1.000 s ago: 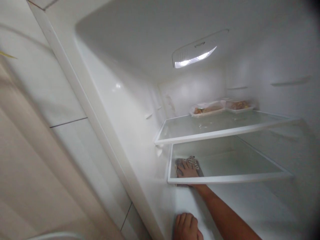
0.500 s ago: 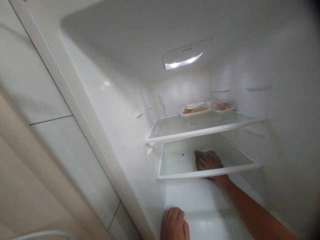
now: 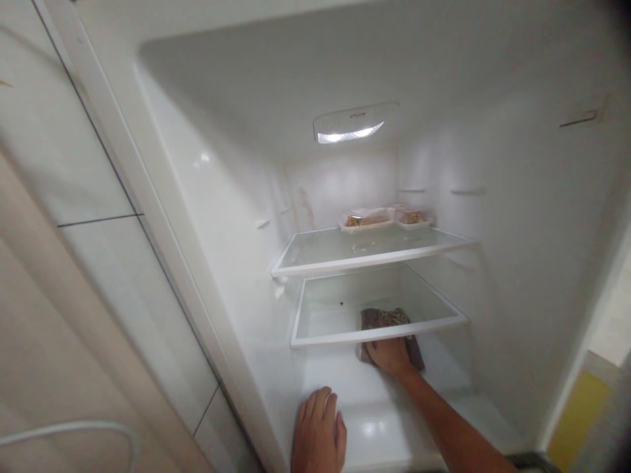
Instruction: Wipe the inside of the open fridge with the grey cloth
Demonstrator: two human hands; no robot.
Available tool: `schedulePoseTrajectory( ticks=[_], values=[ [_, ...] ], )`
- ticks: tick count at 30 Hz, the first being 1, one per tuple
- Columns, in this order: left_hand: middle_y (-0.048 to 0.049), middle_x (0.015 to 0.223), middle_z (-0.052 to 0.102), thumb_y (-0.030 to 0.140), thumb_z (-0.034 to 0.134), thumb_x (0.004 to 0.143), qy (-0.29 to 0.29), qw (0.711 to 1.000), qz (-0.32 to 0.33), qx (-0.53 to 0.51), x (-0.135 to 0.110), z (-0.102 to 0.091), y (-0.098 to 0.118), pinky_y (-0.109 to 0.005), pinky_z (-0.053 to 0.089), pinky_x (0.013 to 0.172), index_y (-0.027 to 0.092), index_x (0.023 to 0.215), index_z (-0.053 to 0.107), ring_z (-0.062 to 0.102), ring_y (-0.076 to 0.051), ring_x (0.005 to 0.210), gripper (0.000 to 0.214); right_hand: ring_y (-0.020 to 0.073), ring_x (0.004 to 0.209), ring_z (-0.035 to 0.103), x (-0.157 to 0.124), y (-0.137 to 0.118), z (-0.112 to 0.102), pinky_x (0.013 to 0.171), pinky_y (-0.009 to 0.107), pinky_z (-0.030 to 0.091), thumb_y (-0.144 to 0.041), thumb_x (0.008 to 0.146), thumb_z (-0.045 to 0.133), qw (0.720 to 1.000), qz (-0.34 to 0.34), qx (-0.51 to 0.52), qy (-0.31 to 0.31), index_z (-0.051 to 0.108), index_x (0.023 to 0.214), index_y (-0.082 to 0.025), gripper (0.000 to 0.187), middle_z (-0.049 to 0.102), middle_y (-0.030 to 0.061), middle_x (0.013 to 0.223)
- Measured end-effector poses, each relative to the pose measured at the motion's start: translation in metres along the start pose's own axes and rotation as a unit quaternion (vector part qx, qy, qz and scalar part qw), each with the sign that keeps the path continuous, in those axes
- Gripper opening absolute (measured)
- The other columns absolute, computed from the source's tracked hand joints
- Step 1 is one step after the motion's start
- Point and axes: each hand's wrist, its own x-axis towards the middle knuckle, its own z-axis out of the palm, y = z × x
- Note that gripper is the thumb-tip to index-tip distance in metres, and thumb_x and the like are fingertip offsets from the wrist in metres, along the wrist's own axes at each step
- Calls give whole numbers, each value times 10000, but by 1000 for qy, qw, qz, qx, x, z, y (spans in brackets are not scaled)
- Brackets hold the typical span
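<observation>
Inside a refrigerator, my right hand (image 3: 393, 356) presses on a folded brown cloth (image 3: 375, 320) with a leopard-print part. The cloth lies on the white floor of the compartment, partly seen through the lower glass shelf (image 3: 374, 336) above it. My fingers are bent over it, their tips partly hidden by the shelf edge. My left hand (image 3: 320, 427) rests at the lower left, beside the inner side wall, with its fingers stretched out and nothing in them.
Two wrapped food trays (image 3: 367, 220) sit at the back of the upper glass shelf (image 3: 374, 246). A lit lamp (image 3: 350, 133) is overhead. A small dark speck shows through the lower shelf. A tiled wall (image 3: 98, 256) stands left of the refrigerator.
My right hand and the cloth have come forward, from under the lower shelf toward the front. The camera view has shifted, showing more of the right side. My left hand stays by the wall.
</observation>
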Motion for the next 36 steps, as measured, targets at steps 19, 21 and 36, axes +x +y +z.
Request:
schedulePoseTrajectory(
  ticks=[19,21,36],
  values=[
    [-77,1051,730,210,454,955,4,1000,-18,-9,5,-4,-8,-381,587,853,197,1093,635,696,-211,960,228,359,1543,219,-68,-71,1,1233,625,96,-460,907,500,961,-143,99,-215,459,1502,-323,612,314,77,1665],
    [-72,1035,732,204,469,950,5,1000,-12,-6,4,-2,-9,-378,584,849,200,1073,644,698,-213,958,214,354,1541,230,-66,-33,-6,1229,627,99,-481,920,471,975,-89,69,-194,458,1503,-327,603,317,79,1663],
    [9,828,702,134,468,908,-20,1000,-23,-4,8,2,-12,-337,530,776,229,872,673,674,-169,783,229,280,1370,507,-93,64,-46,1152,397,360,-230,825,470,994,35,-9,-106,504,1475,-194,651,547,121,1502]
  ],
)
